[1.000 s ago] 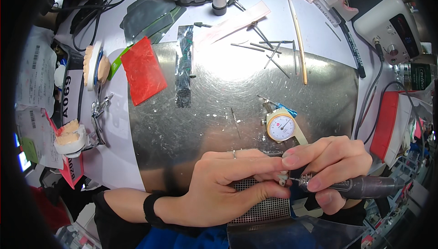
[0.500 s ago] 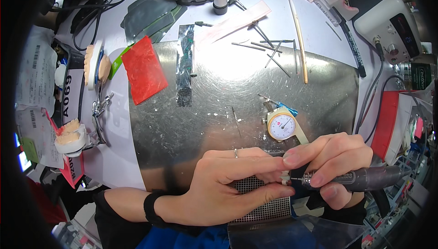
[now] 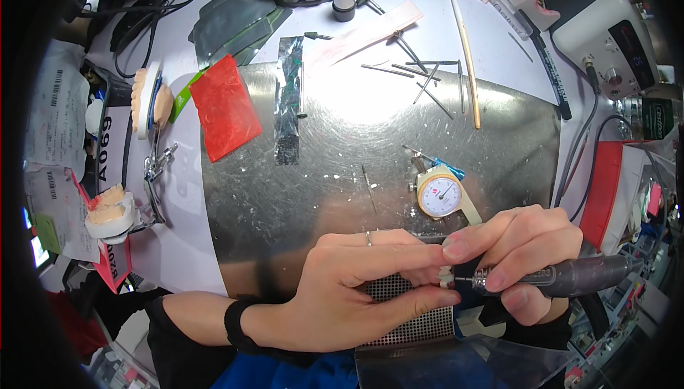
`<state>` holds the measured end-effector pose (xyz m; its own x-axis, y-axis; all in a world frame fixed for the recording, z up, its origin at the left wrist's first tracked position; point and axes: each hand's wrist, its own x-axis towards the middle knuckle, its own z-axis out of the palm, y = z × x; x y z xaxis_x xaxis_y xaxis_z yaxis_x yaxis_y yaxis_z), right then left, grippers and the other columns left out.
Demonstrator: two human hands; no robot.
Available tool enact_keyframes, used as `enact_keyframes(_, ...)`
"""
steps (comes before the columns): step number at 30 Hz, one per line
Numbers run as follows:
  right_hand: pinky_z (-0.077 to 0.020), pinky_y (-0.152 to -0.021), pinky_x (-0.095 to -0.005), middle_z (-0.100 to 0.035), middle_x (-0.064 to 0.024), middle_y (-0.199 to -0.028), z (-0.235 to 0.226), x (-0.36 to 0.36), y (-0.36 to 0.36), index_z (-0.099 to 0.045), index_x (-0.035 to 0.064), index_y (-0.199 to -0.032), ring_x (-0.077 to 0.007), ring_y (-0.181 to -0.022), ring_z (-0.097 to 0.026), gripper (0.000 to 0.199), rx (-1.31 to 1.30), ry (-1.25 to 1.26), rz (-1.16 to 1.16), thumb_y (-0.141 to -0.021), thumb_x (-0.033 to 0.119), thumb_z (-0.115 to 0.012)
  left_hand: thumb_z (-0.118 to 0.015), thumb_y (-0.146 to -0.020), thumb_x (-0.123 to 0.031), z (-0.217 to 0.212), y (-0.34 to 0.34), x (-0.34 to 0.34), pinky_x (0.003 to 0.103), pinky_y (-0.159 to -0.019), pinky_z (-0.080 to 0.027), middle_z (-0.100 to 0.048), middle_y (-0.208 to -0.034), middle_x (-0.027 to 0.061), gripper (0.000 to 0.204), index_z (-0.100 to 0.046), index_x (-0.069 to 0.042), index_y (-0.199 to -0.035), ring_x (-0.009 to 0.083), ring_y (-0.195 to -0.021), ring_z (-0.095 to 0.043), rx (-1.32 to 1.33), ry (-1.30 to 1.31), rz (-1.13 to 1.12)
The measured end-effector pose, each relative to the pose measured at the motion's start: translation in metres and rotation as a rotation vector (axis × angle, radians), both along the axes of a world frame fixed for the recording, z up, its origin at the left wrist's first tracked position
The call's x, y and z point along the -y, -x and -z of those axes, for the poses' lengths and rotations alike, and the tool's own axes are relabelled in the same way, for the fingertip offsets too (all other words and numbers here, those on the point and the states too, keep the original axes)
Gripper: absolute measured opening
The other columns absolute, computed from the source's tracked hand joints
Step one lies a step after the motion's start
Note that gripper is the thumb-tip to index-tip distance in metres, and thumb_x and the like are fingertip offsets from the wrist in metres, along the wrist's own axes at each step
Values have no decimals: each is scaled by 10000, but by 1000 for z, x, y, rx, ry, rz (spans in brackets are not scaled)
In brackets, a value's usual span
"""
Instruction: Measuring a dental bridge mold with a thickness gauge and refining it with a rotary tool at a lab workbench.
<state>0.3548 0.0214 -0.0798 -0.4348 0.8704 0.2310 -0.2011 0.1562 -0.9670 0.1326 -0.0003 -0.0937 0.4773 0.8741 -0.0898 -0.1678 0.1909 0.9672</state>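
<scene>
My left hand is closed, pinching a small white tooth-shaped piece, probably a dental crown, between its fingertips and thumb. My right hand grips a dark grey rotary handpiece like a pen. The thin bur at its tip points left at the white piece, with its end at or very close to it; contact is hard to tell. Fingertips of both hands meet above the piece. Below my hands lies a perforated metal grille. Just beyond them a round dial gauge rests on the steel plate.
A red wax sheet and dark strip lie on the plate's left. Dental casts on an articulator stand farther left. Several loose burs and a brush lie at the back. The handpiece's control box sits back right.
The handpiece has rolled a little in my right hand and its rear end has shifted slightly. Both hands otherwise keep their places.
</scene>
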Motion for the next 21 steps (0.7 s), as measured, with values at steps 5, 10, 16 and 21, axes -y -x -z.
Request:
enact_keyframes(5,-622,-794,-426,-678,-160,-742,2,0,-1,-685,-69,-796,-403,-911,-722,124,-14,5,-11,-780,54,-674,-838,-737,38,-1,0,0,261,-669,-526,-712,-848,115,345,-706,47,-1055,153,-762,-677,3,17,-3)
enact_keyframes(10,-621,-796,-440,-675,-162,-736,1,1,1,-686,-73,-792,-409,-897,-722,119,-39,30,21,-769,44,-678,-842,-736,32,-1,0,0,263,-672,-526,-713,-849,116,316,-707,48,-1021,159,-755,-677,-8,9,-17)
enact_keyframes(16,-620,-798,-457,-674,-161,-732,1,1,1,-687,-71,-793,-407,-865,-726,104,-49,10,5,-755,26,-680,-843,-738,28,0,-1,1,265,-670,-525,-714,-849,116,307,-705,52,-1011,163,-751,-676,12,13,-27)
enact_keyframes(21,-615,-813,-471,-669,-157,-722,2,0,1,-688,-68,-792,-407,-858,-725,97,-50,-9,-8,-748,17,-671,-843,-741,23,-1,-1,1,265,-664,-523,-712,-839,116,310,-706,54,-1018,163,-747,-676,-7,7,-18)
